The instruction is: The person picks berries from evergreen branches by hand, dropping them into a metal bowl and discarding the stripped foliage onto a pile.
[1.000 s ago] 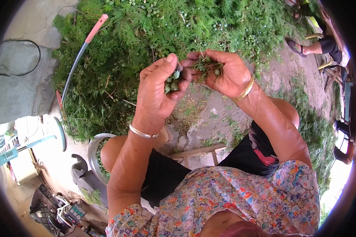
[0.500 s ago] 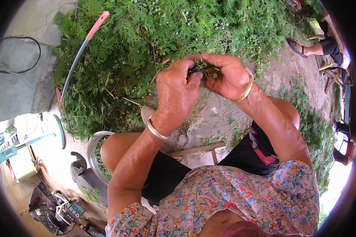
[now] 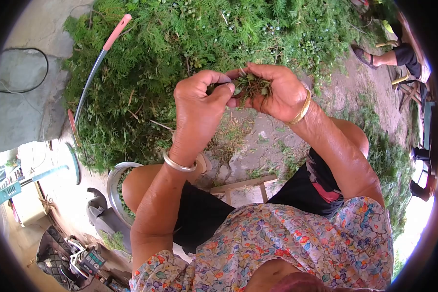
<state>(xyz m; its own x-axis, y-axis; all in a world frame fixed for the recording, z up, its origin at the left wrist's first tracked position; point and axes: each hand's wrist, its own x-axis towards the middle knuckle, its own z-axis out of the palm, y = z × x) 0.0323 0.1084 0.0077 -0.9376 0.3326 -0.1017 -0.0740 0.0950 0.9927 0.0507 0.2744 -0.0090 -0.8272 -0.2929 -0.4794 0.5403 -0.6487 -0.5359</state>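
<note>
My right hand (image 3: 277,92) cups a small green sprig (image 3: 250,86) with round green seed pods among its needles. My left hand (image 3: 197,112) is closed beside it, thumb and fingertips pinching at the sprig's left end; whatever lies in its palm is hidden. Both hands hover above a large heap of cut green branches (image 3: 190,44) on the ground. A silver bangle circles my left wrist and a gold one my right.
A metal bowl (image 3: 113,187) of picked green pods sits by my left knee. A long tool with a pink handle (image 3: 102,53) lies on the heap. A wooden stool frame (image 3: 243,187) stands under my legs. Another person's sandalled foot (image 3: 367,56) is at the upper right.
My left hand first showed several green pods in its open palm, then turned over against the sprig, and now has drawn slightly left while still pinching it. My right hand stayed put.
</note>
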